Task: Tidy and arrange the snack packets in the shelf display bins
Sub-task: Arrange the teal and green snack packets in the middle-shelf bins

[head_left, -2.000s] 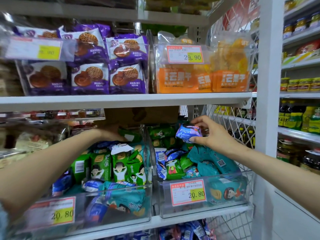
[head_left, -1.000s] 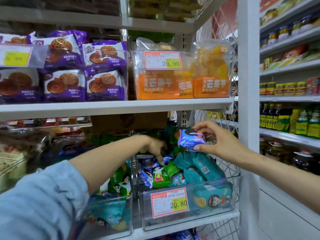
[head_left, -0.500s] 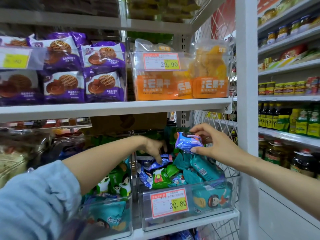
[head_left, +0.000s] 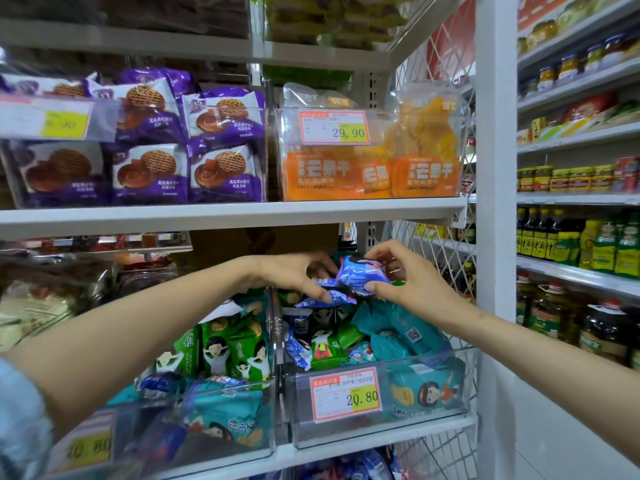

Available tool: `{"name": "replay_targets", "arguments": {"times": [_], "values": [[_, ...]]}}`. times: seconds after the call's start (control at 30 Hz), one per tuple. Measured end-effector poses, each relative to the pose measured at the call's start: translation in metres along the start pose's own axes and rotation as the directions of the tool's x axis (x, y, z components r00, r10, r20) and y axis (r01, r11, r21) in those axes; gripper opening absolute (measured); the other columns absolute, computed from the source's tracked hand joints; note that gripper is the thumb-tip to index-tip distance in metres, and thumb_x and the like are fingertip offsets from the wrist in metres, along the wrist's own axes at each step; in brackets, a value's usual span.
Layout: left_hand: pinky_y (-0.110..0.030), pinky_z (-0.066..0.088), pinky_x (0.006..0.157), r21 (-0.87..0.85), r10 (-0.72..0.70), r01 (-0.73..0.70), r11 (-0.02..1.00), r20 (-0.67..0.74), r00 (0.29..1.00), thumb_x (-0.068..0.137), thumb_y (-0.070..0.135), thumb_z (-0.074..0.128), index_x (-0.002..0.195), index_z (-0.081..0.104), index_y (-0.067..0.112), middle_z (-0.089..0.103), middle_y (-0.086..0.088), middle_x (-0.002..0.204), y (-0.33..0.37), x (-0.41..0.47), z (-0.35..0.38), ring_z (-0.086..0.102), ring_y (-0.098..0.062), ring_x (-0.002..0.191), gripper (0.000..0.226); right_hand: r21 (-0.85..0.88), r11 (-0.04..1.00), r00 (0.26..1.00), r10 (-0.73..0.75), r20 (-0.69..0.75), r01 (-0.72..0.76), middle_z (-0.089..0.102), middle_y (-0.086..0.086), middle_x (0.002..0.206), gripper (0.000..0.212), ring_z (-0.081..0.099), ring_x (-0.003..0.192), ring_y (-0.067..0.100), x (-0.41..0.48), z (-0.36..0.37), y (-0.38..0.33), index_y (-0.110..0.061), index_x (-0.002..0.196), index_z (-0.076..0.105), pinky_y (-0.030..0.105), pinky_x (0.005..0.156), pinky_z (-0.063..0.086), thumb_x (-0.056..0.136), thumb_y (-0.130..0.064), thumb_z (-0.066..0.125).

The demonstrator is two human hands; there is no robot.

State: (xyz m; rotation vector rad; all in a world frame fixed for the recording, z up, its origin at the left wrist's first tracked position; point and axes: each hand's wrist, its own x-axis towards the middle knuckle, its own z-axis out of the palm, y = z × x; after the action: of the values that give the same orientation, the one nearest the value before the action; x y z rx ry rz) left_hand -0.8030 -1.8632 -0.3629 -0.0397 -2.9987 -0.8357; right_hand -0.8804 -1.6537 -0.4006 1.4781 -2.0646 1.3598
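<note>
While poised over the right bin (head_left: 381, 434) at 5 o'clock, pinches an upper blue packet (head_left: 362, 274) with the right hand (head_left: 412, 282), thumb under the wrapper and fingertips curled over its top edge. Has the left hand (head_left: 294, 275) alongside from 9 o'clock, thumb and curled fingers closed on a lower blue packet (head_left: 329, 296) just beneath and touching the upper one. Holds both hands close together, almost fingertip to fingertip, just below centre, above the heap and under the white shelf board (head_left: 225, 216). Cannot tell, for the lower blue packet, whether lifted free of the heap or lying on it.

Finds inside the right bin teal packets (head_left: 398, 334) piled toward 4 o'clock, plus a green packet (head_left: 325, 348) and more blue wrappers toward 6 o'clock, all behind a lower price tag (head_left: 346, 394) reading 20.80 on the clear front wall. Shows the left bin (head_left: 266, 427) at 7 o'clock, just beside the right one, packed with green packets (head_left: 235, 348) upright at the back and teal and blue ones slumped at the front. Crosses that bin with the bare left forearm, pale blue sleeve (head_left: 17, 417) at 8 o'clock.

Carries on the shelf above purple packets (head_left: 149, 171) in two rows at 10 o'clock and orange bags (head_left: 318, 174) at 1 o'clock behind an upper price tag (head_left: 334, 128) reading 29.90. Puts a white post (head_left: 495, 168) at 3 o'clock, with bottles and jars (head_left: 588, 244) on shelves past it.
</note>
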Motion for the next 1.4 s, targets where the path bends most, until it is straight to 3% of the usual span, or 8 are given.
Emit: {"name": "replay_targets", "arguments": {"times": [0.23,0.4,0.6,0.77,0.9,1.13,1.3,1.4], "values": [[-0.014,0.046,0.084,-0.129,0.026,-0.036,0.991,-0.078,0.997,0.081,0.018,0.072,0.133,0.034,0.019,0.054,-0.004,0.122,0.005,-0.007,0.002,0.056,-0.008,0.100,0.065,-0.021,0.997,0.997,-0.070,0.030,0.071,0.059,-0.005,0.107,0.030,0.058,0.096,0.009,0.002,0.015,0.003,-0.030,0.107,0.058,0.032,0.088,0.049,0.081,-0.026,0.072],[-0.018,0.048,0.088,-0.243,0.050,-0.074,0.967,-0.104,0.993,0.081,0.013,0.070,0.122,0.041,0.022,0.058,0.002,0.112,0.009,-0.007,0.005,0.058,-0.010,0.102,0.051,-0.295,0.943,0.984,-0.123,0.129,0.157,0.041,-0.011,0.130,0.081,0.043,0.114,0.002,0.001,0.013,0.007,-0.027,0.131,0.039,0.023,0.095,0.037,0.064,-0.043,0.083],[-0.027,0.047,0.092,-0.278,0.060,-0.085,0.957,-0.095,0.994,0.083,0.012,0.068,0.126,0.042,0.015,0.058,-0.008,0.118,0.015,-0.002,0.012,0.058,-0.017,0.104,0.051,-0.516,0.800,0.926,-0.376,-0.034,0.305,0.061,-0.004,0.108,0.050,0.059,0.095,0.021,0.008,0.013,0.019,-0.022,0.113,0.054,0.042,0.077,0.049,0.068,-0.040,0.067],[-0.022,0.048,0.088,-0.267,0.067,-0.078,0.960,-0.051,0.996,0.071,0.026,0.073,0.124,0.043,0.017,0.059,-0.006,0.118,0.017,0.003,0.013,0.059,-0.012,0.100,0.061,-0.473,0.803,0.919,-0.393,0.037,0.363,0.055,-0.003,0.120,0.059,0.055,0.108,0.019,0.007,0.008,0.026,-0.020,0.117,0.051,0.043,0.083,0.048,0.068,-0.043,0.074],[-0.027,0.048,0.093,-0.291,0.078,-0.073,0.954,0.007,0.997,0.077,0.015,0.073,0.117,0.046,0.016,0.059,-0.006,0.116,0.020,0.007,0.017,0.060,-0.012,0.099,0.049,-0.428,0.818,0.912,-0.407,0.040,0.384,0.052,-0.003,0.118,0.059,0.053,0.106,0.016,0.007,0.010,0.031,-0.020,0.117,0.048,0.043,0.081,0.049,0.068,-0.040,0.075],[-0.023,0.049,0.094,-0.304,0.109,-0.060,0.951,0.146,0.983,0.045,0.062,0.081,0.122,0.045,0.023,0.058,0.003,0.122,0.010,0.004,0.007,0.060,-0.005,0.107,0.093,-0.412,0.848,0.928,-0.373,-0.015,0.334,0.055,-0.003,0.109,0.050,0.052,0.100,0.014,0.003,0.010,0.032,-0.017,0.111,0.053,0.042,0.082,0.047,0.068,-0.038,0.065],[-0.025,0.035,0.106,-0.041,-0.092,0.100,0.994,0.169,0.981,0.045,0.092,0.050,0.129,0.042,0.032,0.051,0.011,0.129,-0.008,0.006,-0.013,0.052,-0.006,0.119,0.103,-0.344,0.896,0.946,-0.318,-0.059,0.280,0.053,-0.003,0.108,0.048,0.049,0.100,0.011,-0.001,-0.004,0.033,-0.015,0.109,0.053,0.035,0.086,0.045,0.067,-0.030,0.072],[-0.035,0.034,0.109,0.341,-0.267,0.207,0.917,0.138,0.954,0.072,0.065,0.061,0.135,0.041,0.023,0.046,-0.001,0.139,-0.020,0.026,-0.007,0.044,-0.021,0.128,0.078,-0.337,0.904,0.954,-0.296,-0.054,0.262,0.054,-0.004,0.107,0.049,0.049,0.099,0.011,-0.002,-0.012,0.033,-0.016,0.110,0.054,0.037,0.088,0.045,0.068,-0.031,0.075]]}}
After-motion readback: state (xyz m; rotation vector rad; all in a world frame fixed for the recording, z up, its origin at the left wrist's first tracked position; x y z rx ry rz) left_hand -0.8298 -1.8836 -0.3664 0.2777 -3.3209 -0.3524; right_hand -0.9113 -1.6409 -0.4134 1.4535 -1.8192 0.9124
